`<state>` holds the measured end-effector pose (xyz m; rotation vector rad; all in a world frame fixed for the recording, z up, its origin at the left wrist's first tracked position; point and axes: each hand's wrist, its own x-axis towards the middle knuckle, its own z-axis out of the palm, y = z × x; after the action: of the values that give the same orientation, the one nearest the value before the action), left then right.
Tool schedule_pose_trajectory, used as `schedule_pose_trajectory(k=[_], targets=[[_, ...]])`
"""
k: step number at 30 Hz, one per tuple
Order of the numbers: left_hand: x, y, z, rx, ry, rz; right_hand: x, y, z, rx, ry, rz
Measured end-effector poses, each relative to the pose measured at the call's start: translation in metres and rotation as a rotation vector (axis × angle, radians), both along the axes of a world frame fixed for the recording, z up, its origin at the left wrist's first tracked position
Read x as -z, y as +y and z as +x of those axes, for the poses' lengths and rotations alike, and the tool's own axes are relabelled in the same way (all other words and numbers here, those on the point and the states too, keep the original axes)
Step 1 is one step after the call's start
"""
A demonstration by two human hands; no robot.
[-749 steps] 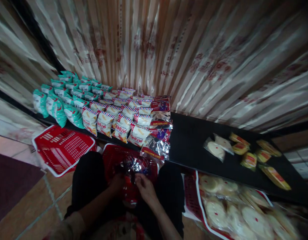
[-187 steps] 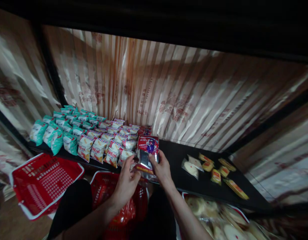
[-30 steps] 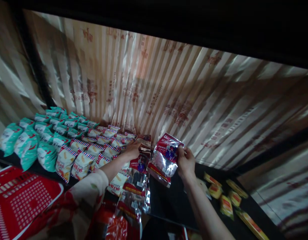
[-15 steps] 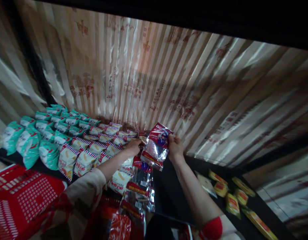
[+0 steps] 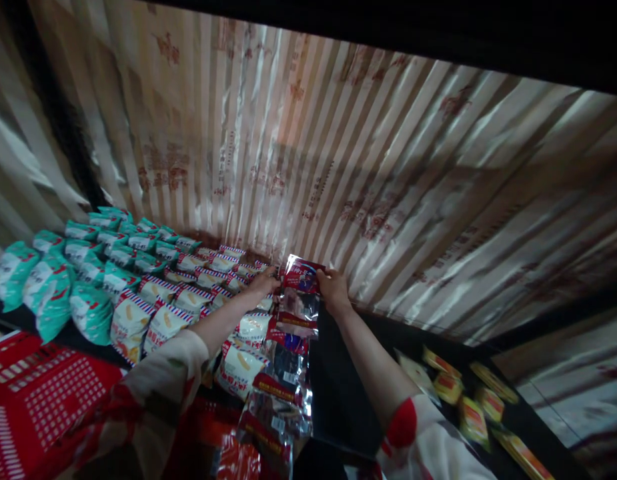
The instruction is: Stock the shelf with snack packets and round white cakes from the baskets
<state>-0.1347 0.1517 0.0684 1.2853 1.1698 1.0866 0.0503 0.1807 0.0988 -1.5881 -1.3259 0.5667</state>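
A dark red pouch with a clear window [image 5: 301, 297] hangs upright from my right hand [image 5: 334, 291], whose fingers are closed on its upper right edge. My left hand [image 5: 262, 285] is just left of that pouch, over the white snack bags. Its fingers are bent together; what they pinch, if anything, I cannot make out. Below, more dark red pouches [image 5: 288, 367] lie overlapping in a row toward me. White bags with striped tops [image 5: 238, 368] stand in rows under my left forearm.
Teal bags [image 5: 91, 310] fill the shelf's left end. A red basket [image 5: 63, 393] is at lower left. Small yellow packets [image 5: 472, 419] lie on the black shelf [image 5: 341, 380] at right. Printed plastic sheeting [image 5: 308, 147] forms the back. An orange-red package [image 5: 238, 460] is at the bottom.
The held pouch has moved left and slightly down, from tilted to nearly upright, with my right hand following. My left hand has shifted a little left. The view has shifted slightly.
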Motion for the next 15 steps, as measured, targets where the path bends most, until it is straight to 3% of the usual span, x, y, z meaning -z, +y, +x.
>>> schedule_pose_trajectory(k=[3, 6, 9, 15], targets=[[0.003, 0.004, -0.002, -0.037, 0.043, 0.001, -0.002, 0.004, -0.005, 0.019, -0.087, -0.031], [0.005, 0.003, -0.003, -0.070, 0.140, 0.056, -0.004, 0.003, -0.012, 0.014, -0.319, -0.064], [0.004, 0.000, -0.001, -0.103, 0.290, 0.118, -0.005, 0.001, -0.015, 0.004, -0.584, -0.085], [-0.008, -0.009, 0.012, -0.081, 0.603, 0.291, -0.003, -0.003, -0.017, -0.065, -0.806, -0.027]])
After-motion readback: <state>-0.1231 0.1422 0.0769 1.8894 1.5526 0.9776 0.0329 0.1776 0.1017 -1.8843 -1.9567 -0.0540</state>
